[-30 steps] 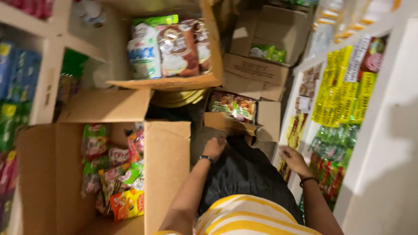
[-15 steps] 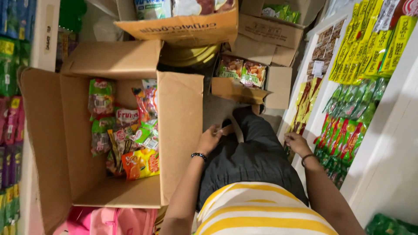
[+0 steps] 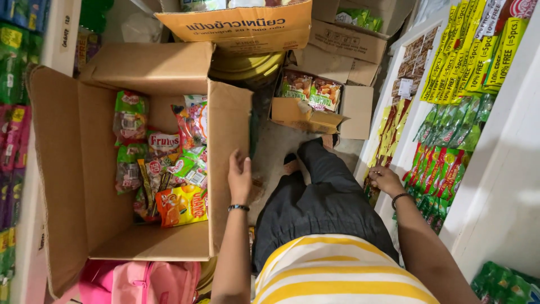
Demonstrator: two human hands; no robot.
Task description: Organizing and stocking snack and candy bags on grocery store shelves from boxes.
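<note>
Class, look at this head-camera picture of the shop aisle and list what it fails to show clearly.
- Right hand: its fingers lie against the packets on the low shelf, so whether it grips one is unclear.
- Top box: contents cut off by the upper edge.
- Pink bag: cut off by the bottom edge.
- Big box: lower packets buried under others.

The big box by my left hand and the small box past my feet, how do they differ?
The big box is far larger than the small box. The big box holds a loose jumble of many mixed snack packets, while the small box shows only two packets standing side by side. The left hand rests on the big box's flap; no hand touches the small box. Both are open brown cardboard.
</note>
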